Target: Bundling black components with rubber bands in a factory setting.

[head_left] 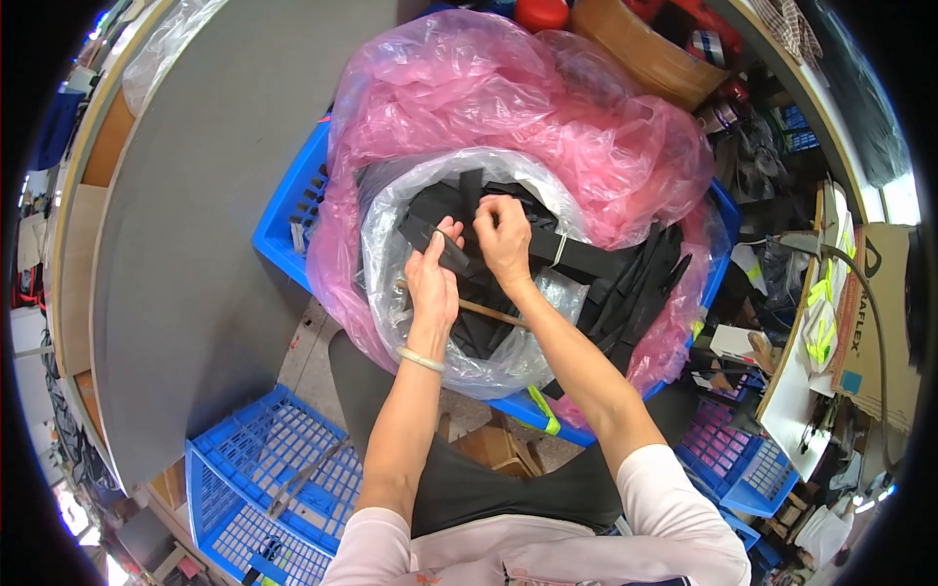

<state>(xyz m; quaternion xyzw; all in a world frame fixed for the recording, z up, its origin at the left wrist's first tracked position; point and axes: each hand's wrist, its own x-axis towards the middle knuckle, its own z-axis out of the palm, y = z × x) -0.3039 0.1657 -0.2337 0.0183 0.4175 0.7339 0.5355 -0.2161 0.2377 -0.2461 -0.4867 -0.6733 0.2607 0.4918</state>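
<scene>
My left hand (433,276) pinches the end of a black strap piece (437,240) over a clear plastic bag (386,254) full of black straps. My right hand (505,237) grips the same strap just to the right, fingers curled over it. A pale bangle sits on my left wrist. The clear bag lies inside a big pink plastic bag (508,107), which fills a blue plastic crate (285,210). A bundle of black straps (625,278) tied with a light band rests to the right of my hands. A thin wooden stick (493,313) lies across the bag below my hands.
A grey table top (205,195) runs along the left. An empty blue crate (264,488) stands on the floor at lower left, smaller blue and pink crates (728,459) at lower right. Cardboard boxes and clutter crowd the right side; a brown box (645,49) sits behind the pink bag.
</scene>
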